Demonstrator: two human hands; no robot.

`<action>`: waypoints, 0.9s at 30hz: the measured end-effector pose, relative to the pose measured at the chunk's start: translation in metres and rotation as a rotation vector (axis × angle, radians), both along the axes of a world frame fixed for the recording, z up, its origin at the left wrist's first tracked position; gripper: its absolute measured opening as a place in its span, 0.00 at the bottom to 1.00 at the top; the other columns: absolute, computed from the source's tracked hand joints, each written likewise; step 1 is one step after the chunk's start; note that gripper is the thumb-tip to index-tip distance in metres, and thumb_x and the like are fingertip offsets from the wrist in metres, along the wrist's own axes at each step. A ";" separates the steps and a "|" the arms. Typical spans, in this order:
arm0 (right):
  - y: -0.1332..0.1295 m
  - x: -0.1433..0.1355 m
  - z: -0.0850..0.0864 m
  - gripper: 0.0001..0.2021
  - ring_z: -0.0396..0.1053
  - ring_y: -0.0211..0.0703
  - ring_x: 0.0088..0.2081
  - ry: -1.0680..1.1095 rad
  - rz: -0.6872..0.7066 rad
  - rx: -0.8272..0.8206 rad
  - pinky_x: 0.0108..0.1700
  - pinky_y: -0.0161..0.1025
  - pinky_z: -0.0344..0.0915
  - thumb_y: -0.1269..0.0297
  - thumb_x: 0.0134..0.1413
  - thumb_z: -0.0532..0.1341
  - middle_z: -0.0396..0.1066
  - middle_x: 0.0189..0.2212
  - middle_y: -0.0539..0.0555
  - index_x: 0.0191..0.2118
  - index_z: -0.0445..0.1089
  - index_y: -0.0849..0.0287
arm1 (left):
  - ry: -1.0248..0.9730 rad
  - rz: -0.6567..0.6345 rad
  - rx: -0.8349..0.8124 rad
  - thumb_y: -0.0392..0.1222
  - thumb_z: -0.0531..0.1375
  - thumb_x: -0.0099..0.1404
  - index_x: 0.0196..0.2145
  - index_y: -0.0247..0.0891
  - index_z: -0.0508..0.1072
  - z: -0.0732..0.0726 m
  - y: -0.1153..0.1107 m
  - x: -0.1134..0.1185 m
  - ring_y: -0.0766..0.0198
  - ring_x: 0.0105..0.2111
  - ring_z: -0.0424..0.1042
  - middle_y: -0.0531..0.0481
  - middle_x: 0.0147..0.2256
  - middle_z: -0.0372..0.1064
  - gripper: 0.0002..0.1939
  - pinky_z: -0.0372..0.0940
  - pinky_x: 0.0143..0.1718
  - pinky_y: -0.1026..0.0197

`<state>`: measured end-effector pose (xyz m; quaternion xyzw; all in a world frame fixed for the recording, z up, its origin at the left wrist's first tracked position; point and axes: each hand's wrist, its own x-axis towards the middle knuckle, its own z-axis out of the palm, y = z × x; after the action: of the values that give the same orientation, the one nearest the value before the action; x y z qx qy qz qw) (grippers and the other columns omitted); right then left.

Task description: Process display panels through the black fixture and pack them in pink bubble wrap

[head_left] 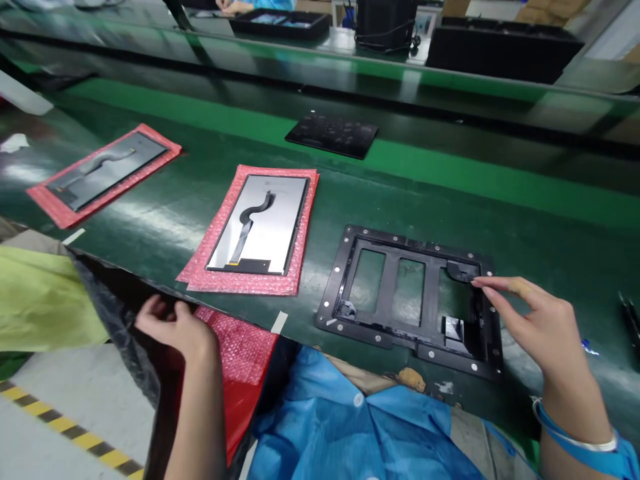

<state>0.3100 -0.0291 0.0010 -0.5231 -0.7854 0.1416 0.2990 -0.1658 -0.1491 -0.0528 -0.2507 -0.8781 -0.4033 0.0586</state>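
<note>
Black and rectangular, a three-windowed frame [389,283] lies lower right; our right hand [543,327] is at its edge, thumb and forefinger close together, grip unclear. Lower left, our left hand [181,328] hovers, fingers loosely curled.

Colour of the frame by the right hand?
Black frame, with pale round dots along its rim; seen in the head view.

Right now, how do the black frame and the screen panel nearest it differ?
The black frame has three large openings; the screen panel has none. The frame is edged with round silvery dots, while the panel carries a curved ribbon cable. The frame sits on the green bench, the panel on red bubble wrap. Both lie flat.
</note>
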 end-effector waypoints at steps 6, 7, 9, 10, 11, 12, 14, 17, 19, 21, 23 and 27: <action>0.000 0.001 0.001 0.12 0.79 0.50 0.42 0.008 -0.053 -0.028 0.42 0.45 0.73 0.53 0.65 0.58 0.81 0.40 0.52 0.40 0.78 0.50 | 0.166 -0.205 -0.106 0.41 0.58 0.64 0.46 0.33 0.73 0.040 0.046 -0.005 0.46 0.55 0.67 0.37 0.48 0.71 0.14 0.57 0.61 0.43; 0.000 0.002 0.001 0.12 0.79 0.50 0.42 0.010 -0.061 -0.031 0.42 0.45 0.73 0.53 0.65 0.58 0.81 0.39 0.52 0.40 0.78 0.50 | 0.155 -0.248 -0.209 0.43 0.59 0.64 0.45 0.32 0.73 0.044 0.056 -0.002 0.44 0.54 0.67 0.37 0.48 0.71 0.15 0.56 0.61 0.41; 0.000 0.004 0.000 0.13 0.79 0.50 0.41 0.002 -0.077 -0.034 0.42 0.45 0.73 0.52 0.64 0.58 0.82 0.39 0.52 0.40 0.78 0.50 | 0.161 -0.257 -0.373 0.46 0.59 0.65 0.47 0.30 0.73 0.051 0.074 0.004 0.39 0.56 0.65 0.33 0.51 0.70 0.18 0.55 0.61 0.38; 0.000 0.005 -0.001 0.13 0.79 0.51 0.41 -0.008 -0.085 -0.033 0.42 0.45 0.72 0.52 0.64 0.58 0.82 0.39 0.52 0.40 0.78 0.50 | 0.180 -0.246 -0.421 0.48 0.59 0.66 0.48 0.29 0.73 0.052 0.082 0.007 0.37 0.58 0.63 0.31 0.53 0.69 0.20 0.54 0.60 0.37; 0.000 0.007 -0.002 0.14 0.79 0.50 0.41 -0.021 -0.091 -0.027 0.41 0.44 0.72 0.51 0.64 0.58 0.82 0.39 0.53 0.40 0.78 0.50 | 0.197 -0.232 -0.451 0.49 0.59 0.67 0.50 0.28 0.72 0.054 0.087 0.010 0.35 0.59 0.62 0.28 0.55 0.67 0.21 0.53 0.60 0.37; 0.001 0.008 -0.004 0.15 0.79 0.50 0.41 -0.035 -0.096 -0.013 0.40 0.44 0.72 0.51 0.64 0.57 0.82 0.39 0.53 0.40 0.78 0.51 | 0.206 -0.221 -0.475 0.49 0.58 0.68 0.51 0.27 0.71 0.055 0.092 0.011 0.34 0.60 0.61 0.26 0.56 0.66 0.22 0.53 0.60 0.37; 0.001 0.009 -0.006 0.17 0.79 0.49 0.39 -0.073 -0.107 0.038 0.37 0.42 0.72 0.49 0.64 0.57 0.82 0.39 0.53 0.39 0.79 0.52 | 0.191 -0.206 -0.525 0.49 0.58 0.70 0.52 0.26 0.70 0.058 0.098 0.010 0.34 0.61 0.61 0.24 0.57 0.65 0.23 0.52 0.60 0.39; 0.003 0.011 -0.009 0.19 0.79 0.48 0.37 -0.133 -0.115 0.097 0.33 0.41 0.70 0.48 0.64 0.55 0.82 0.38 0.52 0.40 0.79 0.53 | 0.074 -0.202 -0.524 0.49 0.62 0.68 0.49 0.31 0.69 0.065 0.103 0.000 0.39 0.59 0.64 0.31 0.52 0.71 0.19 0.49 0.62 0.42; 0.004 0.010 -0.009 0.19 0.80 0.48 0.36 -0.142 -0.114 0.107 0.32 0.41 0.69 0.48 0.64 0.55 0.82 0.38 0.52 0.39 0.80 0.54 | -0.059 -0.207 -0.456 0.47 0.67 0.63 0.42 0.36 0.67 0.071 0.104 -0.009 0.43 0.53 0.68 0.42 0.42 0.72 0.17 0.49 0.60 0.45; 0.004 0.010 -0.009 0.19 0.80 0.47 0.35 -0.123 -0.113 0.116 0.32 0.40 0.69 0.48 0.64 0.56 0.82 0.36 0.52 0.39 0.80 0.54 | -0.184 -0.220 -0.381 0.45 0.71 0.57 0.36 0.38 0.65 0.077 0.105 -0.015 0.51 0.43 0.69 0.51 0.33 0.67 0.19 0.56 0.53 0.51; 0.004 0.008 -0.007 0.19 0.80 0.46 0.34 -0.105 -0.114 0.123 0.32 0.39 0.69 0.48 0.63 0.57 0.82 0.35 0.52 0.38 0.80 0.54 | -0.284 -0.246 -0.312 0.44 0.74 0.54 0.31 0.38 0.64 0.083 0.104 -0.018 0.60 0.32 0.66 0.56 0.28 0.62 0.20 0.58 0.40 0.58; 0.003 0.007 -0.004 0.18 0.79 0.47 0.35 -0.088 -0.171 0.141 0.32 0.39 0.68 0.49 0.62 0.57 0.82 0.36 0.53 0.37 0.80 0.54 | -0.507 -0.315 -0.102 0.44 0.76 0.49 0.27 0.38 0.64 0.091 0.102 -0.020 0.69 0.21 0.56 0.59 0.22 0.57 0.23 0.49 0.25 0.64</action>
<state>0.3170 -0.0256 -0.0032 -0.5716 -0.7582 0.0371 0.3114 -0.1854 -0.0472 0.0383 -0.2780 -0.8340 -0.4127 -0.2384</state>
